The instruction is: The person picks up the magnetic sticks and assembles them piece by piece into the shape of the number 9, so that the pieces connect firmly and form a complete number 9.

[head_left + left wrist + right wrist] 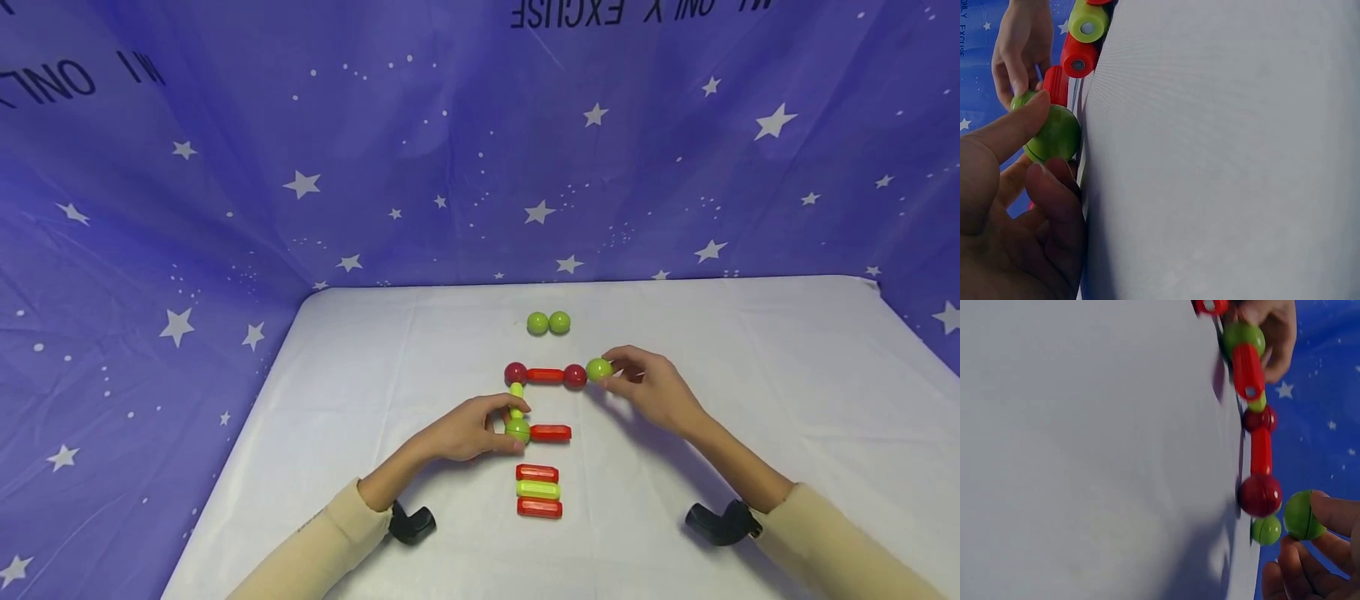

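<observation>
My left hand (476, 427) grips a green ball (517, 432) at the near corner of a chain of pieces on the table. From that ball a red rod (551, 433) points right, and a yellow-green rod (517, 390) leads away to a dark red ball (516, 373). Another red rod (545, 376) joins it to a second dark red ball (575, 376). My right hand (654, 390) pinches a separate green ball (1300, 515) between thumb and fingers, close beside that second red ball; a narrow gap shows in the right wrist view.
Two green balls (559, 322) sit side by side beyond the chain. Nearer me lie a red rod (537, 473), a yellow-green rod (537, 490) and another red rod (539, 507), stacked in a row on the white tabletop (750, 350). A purple star-patterned cloth (480, 167) hangs behind.
</observation>
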`<control>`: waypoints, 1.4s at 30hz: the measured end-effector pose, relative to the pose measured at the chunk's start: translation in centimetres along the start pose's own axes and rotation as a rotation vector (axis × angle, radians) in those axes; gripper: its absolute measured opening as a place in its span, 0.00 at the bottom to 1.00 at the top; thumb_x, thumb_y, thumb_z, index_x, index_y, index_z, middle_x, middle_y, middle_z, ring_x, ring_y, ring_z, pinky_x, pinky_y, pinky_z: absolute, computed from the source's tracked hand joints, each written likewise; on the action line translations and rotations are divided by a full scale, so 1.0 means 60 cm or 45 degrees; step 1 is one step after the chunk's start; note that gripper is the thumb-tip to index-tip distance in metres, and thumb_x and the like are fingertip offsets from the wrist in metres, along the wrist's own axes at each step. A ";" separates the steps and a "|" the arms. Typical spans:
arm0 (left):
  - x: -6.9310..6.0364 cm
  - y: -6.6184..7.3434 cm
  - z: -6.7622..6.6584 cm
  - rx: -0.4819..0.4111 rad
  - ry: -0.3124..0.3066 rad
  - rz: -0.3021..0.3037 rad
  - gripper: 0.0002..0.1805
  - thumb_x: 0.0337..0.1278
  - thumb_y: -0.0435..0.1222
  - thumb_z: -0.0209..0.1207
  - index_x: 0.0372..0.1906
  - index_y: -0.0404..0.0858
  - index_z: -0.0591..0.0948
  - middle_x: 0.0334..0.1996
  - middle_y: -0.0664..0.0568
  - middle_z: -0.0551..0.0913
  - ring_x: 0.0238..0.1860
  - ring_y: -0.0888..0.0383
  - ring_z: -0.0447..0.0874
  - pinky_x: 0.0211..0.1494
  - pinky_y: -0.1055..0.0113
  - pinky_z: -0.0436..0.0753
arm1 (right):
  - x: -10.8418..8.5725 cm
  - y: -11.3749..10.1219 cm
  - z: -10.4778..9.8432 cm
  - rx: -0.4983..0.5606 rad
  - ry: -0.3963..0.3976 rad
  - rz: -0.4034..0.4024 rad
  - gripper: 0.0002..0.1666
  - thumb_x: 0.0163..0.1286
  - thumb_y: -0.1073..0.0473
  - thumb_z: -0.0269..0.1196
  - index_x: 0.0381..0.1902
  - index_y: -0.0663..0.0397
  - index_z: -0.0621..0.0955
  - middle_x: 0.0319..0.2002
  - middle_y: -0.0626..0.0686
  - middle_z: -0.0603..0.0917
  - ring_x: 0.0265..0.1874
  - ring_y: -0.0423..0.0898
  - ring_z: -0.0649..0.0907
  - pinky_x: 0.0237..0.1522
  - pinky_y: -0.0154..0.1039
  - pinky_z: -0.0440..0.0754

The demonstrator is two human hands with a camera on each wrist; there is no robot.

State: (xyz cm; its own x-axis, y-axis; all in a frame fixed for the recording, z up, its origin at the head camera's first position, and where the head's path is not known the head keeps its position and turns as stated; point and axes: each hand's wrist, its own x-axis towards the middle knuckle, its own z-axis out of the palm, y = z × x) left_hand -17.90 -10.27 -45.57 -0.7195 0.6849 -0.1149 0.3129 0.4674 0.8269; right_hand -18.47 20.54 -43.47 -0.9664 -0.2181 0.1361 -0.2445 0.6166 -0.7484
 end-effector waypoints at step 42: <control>-0.001 0.002 0.001 -0.005 0.008 -0.007 0.25 0.57 0.41 0.69 0.59 0.44 0.77 0.41 0.56 0.75 0.30 0.59 0.71 0.35 0.68 0.71 | -0.074 -0.022 0.041 -0.046 -0.358 -0.087 0.17 0.62 0.62 0.70 0.49 0.53 0.81 0.35 0.42 0.79 0.31 0.41 0.76 0.33 0.34 0.76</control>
State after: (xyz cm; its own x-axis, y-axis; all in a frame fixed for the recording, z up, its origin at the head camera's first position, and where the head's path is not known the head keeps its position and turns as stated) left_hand -17.82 -10.22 -45.52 -0.7249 0.6791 -0.1158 0.3066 0.4685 0.8286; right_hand -13.68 18.81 -44.68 -0.8888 -0.4582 -0.0039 -0.3159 0.6188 -0.7192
